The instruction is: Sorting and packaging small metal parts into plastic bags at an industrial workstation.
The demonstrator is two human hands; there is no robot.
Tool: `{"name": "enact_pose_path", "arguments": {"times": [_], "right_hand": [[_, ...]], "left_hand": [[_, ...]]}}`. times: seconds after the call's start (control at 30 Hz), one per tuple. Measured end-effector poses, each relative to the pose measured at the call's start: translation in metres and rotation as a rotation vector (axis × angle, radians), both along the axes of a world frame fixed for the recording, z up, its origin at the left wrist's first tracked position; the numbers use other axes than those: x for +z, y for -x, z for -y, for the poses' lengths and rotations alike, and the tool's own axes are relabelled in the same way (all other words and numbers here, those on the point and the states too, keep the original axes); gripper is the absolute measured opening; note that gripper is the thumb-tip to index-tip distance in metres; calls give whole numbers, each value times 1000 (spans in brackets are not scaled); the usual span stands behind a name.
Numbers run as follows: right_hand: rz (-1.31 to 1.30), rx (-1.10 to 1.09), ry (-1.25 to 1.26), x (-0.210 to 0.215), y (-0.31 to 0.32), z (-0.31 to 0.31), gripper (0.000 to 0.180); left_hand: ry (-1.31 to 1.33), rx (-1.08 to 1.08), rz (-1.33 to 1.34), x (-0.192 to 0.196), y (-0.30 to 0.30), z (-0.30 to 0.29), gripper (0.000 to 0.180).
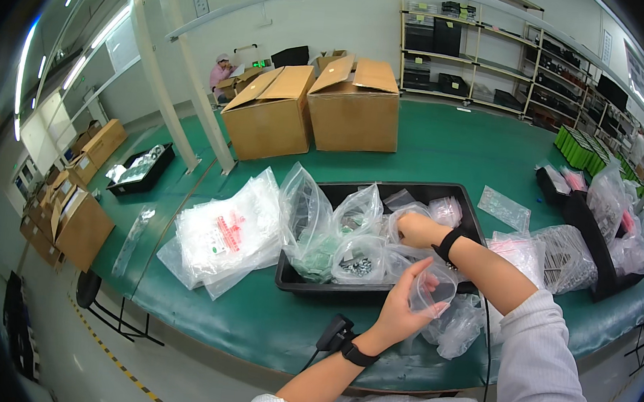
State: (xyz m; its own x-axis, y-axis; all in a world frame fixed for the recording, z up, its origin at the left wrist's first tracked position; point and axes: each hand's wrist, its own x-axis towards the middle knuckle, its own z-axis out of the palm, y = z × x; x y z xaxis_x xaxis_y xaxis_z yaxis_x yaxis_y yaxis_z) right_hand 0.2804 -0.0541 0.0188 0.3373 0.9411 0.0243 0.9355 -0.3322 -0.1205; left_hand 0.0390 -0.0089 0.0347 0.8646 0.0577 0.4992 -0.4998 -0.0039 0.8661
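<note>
My left hand point(404, 307) is curled round a clear plastic cup point(436, 287), its mouth facing up beside the front edge of a black tray point(308, 284). Farther back, my right hand point(416, 230) reaches into an open clear bag point(398, 221) in the tray, its fingers curled and their tips hidden. Other open bags stand in the tray: one with small metal parts point(356, 266), another with green-tinted contents point(316, 255). A pinkish bag point(446, 210) lies in the back right corner.
A stack of flat plastic bags point(225, 227) lies left of the tray. Two cardboard boxes point(355, 117) stand behind it. Bags of thin parts point(565, 258) and a black bin point(598, 249) are on the right. A black cable point(488, 335) hangs over the table's front edge.
</note>
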Motion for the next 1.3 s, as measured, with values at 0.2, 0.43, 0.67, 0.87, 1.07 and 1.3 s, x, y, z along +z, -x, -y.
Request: {"name": "enact_pose_path", "arguments": {"times": [0.2,0.43,0.67,0.87,1.07,1.3], "right_hand": [[-88,-83,-245,31,13,4,12],[-465,-311,-311,59,17,17,16],[-914,-451,-375,76,21,31,23],[-1423,-357,-326,134,54,53,23],[-1223,-197,-229,181,101,73,18],[-661,-15,-384,188,112,60,16]], "left_hand": [[8,20,17,2,-1,-2,80],[5,41,-37,4,-1,-3,78],[38,42,-46,0,-1,-4,75],[91,48,-61,-7,-6,-7,74],[162,53,-32,-8,-10,-4,74],[188,20,-25,-7,-7,-6,74]]}}
